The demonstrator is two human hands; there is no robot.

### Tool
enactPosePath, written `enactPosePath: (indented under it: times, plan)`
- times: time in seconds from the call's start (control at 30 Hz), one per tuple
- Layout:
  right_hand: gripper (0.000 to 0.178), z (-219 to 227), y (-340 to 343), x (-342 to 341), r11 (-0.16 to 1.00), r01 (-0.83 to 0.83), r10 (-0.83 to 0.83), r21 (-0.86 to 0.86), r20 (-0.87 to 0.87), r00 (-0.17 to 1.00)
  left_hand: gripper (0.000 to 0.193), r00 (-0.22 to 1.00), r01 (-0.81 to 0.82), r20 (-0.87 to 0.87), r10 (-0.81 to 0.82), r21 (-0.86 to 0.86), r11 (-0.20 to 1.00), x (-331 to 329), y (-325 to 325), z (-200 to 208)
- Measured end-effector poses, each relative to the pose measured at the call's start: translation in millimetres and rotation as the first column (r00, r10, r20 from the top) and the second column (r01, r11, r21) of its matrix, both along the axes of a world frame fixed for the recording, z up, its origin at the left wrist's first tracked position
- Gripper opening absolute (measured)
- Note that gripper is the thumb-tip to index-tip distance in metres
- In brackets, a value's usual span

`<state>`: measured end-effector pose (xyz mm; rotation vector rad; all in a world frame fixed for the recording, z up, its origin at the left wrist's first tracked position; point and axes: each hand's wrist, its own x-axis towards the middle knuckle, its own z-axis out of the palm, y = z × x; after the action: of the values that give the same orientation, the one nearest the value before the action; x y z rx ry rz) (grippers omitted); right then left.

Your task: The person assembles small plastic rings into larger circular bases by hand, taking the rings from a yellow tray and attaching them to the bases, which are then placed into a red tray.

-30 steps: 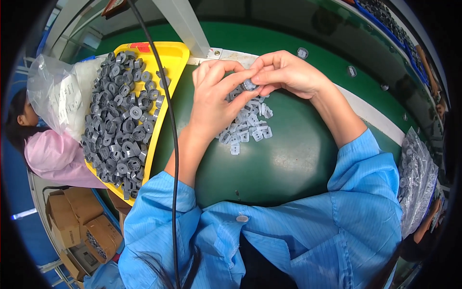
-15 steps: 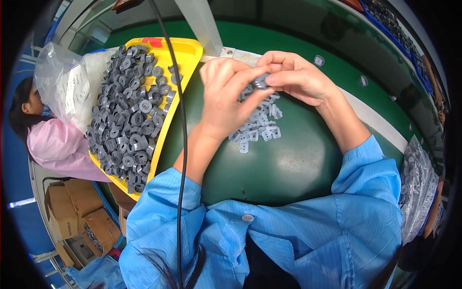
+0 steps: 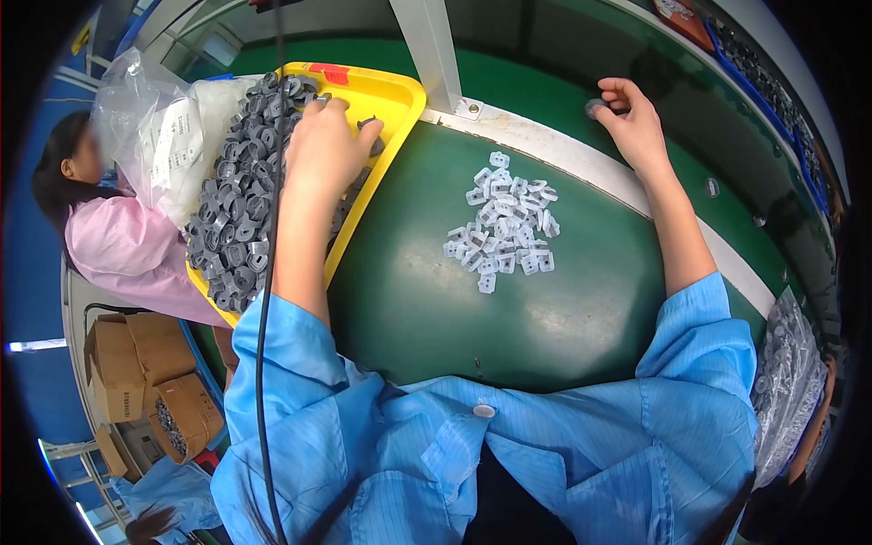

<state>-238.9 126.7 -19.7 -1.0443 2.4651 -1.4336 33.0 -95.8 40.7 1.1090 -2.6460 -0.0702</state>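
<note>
My left hand (image 3: pixel 320 150) lies palm down in the yellow tray (image 3: pixel 392 100), fingers curled loosely over the heap of dark grey ring-shaped parts (image 3: pixel 238 213) that fills it. I cannot tell whether any part is pinched under my fingers. The tray sits at the far left corner of the green work surface (image 3: pixel 427 300), tilted, with its long side along the left edge.

My right hand (image 3: pixel 631 123) is stretched out past the far edge of the surface, over the green conveyor belt (image 3: pixel 545 64). Its fingertips are closed on one small grey round part (image 3: pixel 595 108), held just above the belt.

Between my arms, near the middle of the work surface and toward the far edge, lies a loose pile of small pale grey clips (image 3: pixel 502 221), touching neither hand.

A white metal post (image 3: pixel 429 50) stands at the far edge, just beside the tray's right corner. Beyond the tray's left side sits a clear plastic bag (image 3: pixel 150 127), and past it a person in a pink coat (image 3: pixel 127 250). Cardboard boxes (image 3: pixel 145 386) stand below on the left. Another clear bag of parts (image 3: pixel 788 381) hangs at the right edge.
</note>
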Motion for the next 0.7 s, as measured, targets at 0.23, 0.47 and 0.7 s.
enactPosePath:
  times: [0.23, 0.47, 0.7]
  plan:
    - [0.025, 21, -10, 35, 0.958, -0.208, 0.205, -0.199, -0.036, 0.978, 0.04, 0.987, 0.11, 0.117, -0.111, 0.014, 0.994, -12, -28, -34]
    - [0.018, 25, -24, 73, 0.793, -0.6, 0.607, 0.101, -0.199, 0.769, 0.024, 0.947, 0.274, -0.189, -0.26, 0.048, 0.961, -12, -14, -23]
    - [0.021, 17, -24, 73, 0.779, -0.559, 0.623, 0.284, -0.263, 0.736, 0.028, 0.661, 0.563, -0.744, 0.098, 0.579, 0.59, -37, 55, -9]
